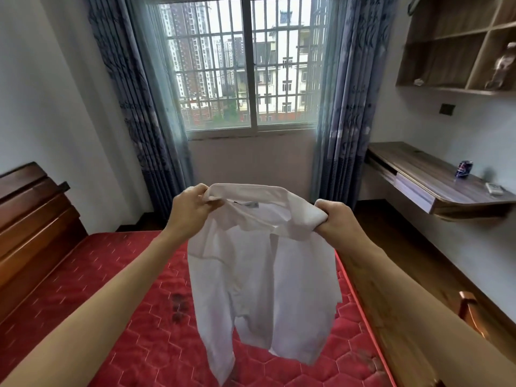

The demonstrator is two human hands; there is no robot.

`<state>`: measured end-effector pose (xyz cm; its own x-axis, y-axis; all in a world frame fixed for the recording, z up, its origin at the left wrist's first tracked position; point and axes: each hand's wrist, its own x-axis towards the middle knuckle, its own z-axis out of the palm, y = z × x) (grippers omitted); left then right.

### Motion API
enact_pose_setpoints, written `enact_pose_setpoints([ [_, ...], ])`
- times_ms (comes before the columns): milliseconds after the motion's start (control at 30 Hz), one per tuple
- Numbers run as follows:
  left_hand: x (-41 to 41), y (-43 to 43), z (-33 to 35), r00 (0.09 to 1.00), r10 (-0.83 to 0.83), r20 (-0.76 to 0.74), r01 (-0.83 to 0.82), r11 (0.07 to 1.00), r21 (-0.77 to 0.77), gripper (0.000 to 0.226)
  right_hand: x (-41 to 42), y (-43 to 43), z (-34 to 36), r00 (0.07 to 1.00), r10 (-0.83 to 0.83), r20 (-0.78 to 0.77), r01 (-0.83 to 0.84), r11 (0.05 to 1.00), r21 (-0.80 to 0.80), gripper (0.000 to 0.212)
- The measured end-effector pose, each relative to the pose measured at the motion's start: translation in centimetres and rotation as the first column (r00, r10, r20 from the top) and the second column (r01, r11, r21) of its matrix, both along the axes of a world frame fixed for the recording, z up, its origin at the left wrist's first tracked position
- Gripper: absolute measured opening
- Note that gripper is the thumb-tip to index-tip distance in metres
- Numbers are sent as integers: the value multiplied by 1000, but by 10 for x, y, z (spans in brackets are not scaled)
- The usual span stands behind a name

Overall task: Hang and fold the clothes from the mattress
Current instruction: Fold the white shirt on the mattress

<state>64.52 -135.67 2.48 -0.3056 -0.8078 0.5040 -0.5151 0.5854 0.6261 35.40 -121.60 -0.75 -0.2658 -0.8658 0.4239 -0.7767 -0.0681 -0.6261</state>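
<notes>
Hanging in the air above the bed was one white collared shirt (262, 275), the only garment in sight. It was held up by its collar and clear of the one red quilted mattress (111, 303) below.

Hands, two, both bare-armed. The left hand (192, 208) pinched the left end of the collar, fingers curled over the cloth. The right hand (335, 219) was fisted round a bunch of collar and shoulder fabric at the other end. The collar was stretched between them, with a small label showing inside it. The shirt body and one visible sleeve dangled loose beneath.

Bed fittings: one dark wooden headboard (33, 219) at the left, and one wooden side rail (391, 317) along the right edge of the mattress. The mattress bore a few dark stains.

Beyond stood one barred window (243, 65) of two panes, flanked by two blue patterned curtains, one left (134, 93) and one right (343, 107).

On the right wall were one wall-mounted desk (435, 182) and one open wooden shelf unit (458, 46) above it, with one dark wall socket (447, 109) between. The desk carried one blue drink can (464, 169) and one small white object (493, 188), too small to identify.

Obstructions: the hanging shirt hid the middle of the mattress, and both forearms crossed the lower corners of the view.
</notes>
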Motion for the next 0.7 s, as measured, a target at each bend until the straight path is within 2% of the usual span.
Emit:
enact_pose_setpoints([
  [133,-5,-1,-16,998,-6,-57,10,997,76,26,5,3,13,997,9,83,-10,1000,16,12],
  [233,-10,3,-26,1000,-7,-19,9,994,109,23,4,6,14,998,13,-65,-11,1000,20,14],
  [300,-5,4,-27,1000,-18,21,15,991,136,15,-1,11,15,996,-26,-88,31,998,49,17],
  [400,14,3,-24,975,-157,154,119,965,233,44,-15,24,16,997,-43,-70,58,972,229,40],
  [433,20,4,-24,954,-196,226,138,959,247,52,-17,29,15,999,-13,-33,22,961,274,40],
  [533,35,5,-31,895,-185,405,131,979,159,47,-15,41,11,994,69,88,-93,945,313,14],
  [700,69,5,-48,912,-201,357,178,979,97,29,-4,57,-4,987,107,116,-141,927,346,25],
])
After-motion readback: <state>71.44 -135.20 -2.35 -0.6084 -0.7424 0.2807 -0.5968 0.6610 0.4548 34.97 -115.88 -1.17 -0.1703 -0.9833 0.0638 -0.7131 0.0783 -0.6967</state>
